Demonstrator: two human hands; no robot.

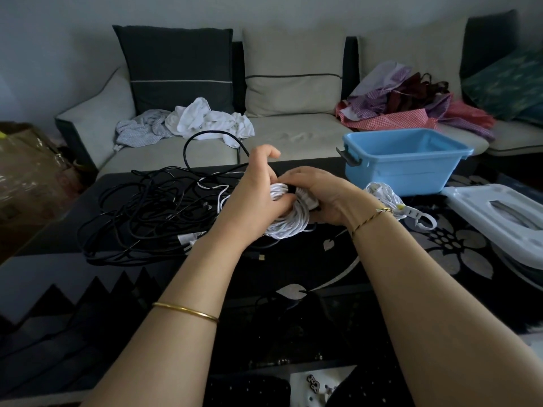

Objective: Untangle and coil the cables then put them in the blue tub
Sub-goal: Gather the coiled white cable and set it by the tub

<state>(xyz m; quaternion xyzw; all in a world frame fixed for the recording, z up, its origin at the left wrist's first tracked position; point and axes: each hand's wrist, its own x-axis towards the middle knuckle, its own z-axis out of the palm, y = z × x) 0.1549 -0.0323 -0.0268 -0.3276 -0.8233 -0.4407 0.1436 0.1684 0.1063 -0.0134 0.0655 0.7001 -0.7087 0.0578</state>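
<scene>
White coil [289, 223], half hidden: fingers [296, 175] of our left hand [252, 195] and right hand [326, 198] grip it; tub [393, 168] at two o'clock.

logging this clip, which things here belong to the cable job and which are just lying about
Job: white coil gripped by left hand and right hand; second white coil; black tangle; blue tub.

Lying about: white clothes; fabric pile; white plastic piece; cushions.
</scene>
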